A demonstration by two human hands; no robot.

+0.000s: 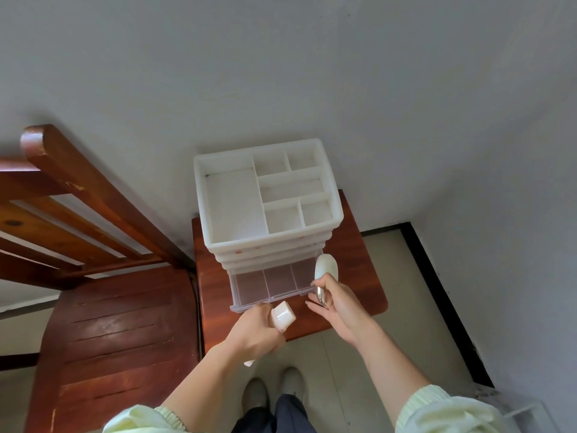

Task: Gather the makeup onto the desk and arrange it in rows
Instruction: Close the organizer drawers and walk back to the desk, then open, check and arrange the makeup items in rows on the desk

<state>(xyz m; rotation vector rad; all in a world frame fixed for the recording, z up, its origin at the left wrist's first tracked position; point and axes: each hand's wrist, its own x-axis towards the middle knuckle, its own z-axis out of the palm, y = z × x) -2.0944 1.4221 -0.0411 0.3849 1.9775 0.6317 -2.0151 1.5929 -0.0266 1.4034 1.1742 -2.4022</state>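
I see a small wooden worktop pushed up against the wall. A white box with drawers sits at the back of it. The bottom drawer is clear and sticks out nearly to the front edge. There is bare wood to the right of the drawer and a thin strip in front of it. A wooden chair stands just beside the worktop on the left. The floor on the right is open.

The left hand is curled around one white tube, just in front of the drawer. The right hand grips one white bottle by its shiny cap, over the drawer's right corner.

I count two makeup things, six spaces in the top tray and three spaces in the drawer. I cannot read any writing.
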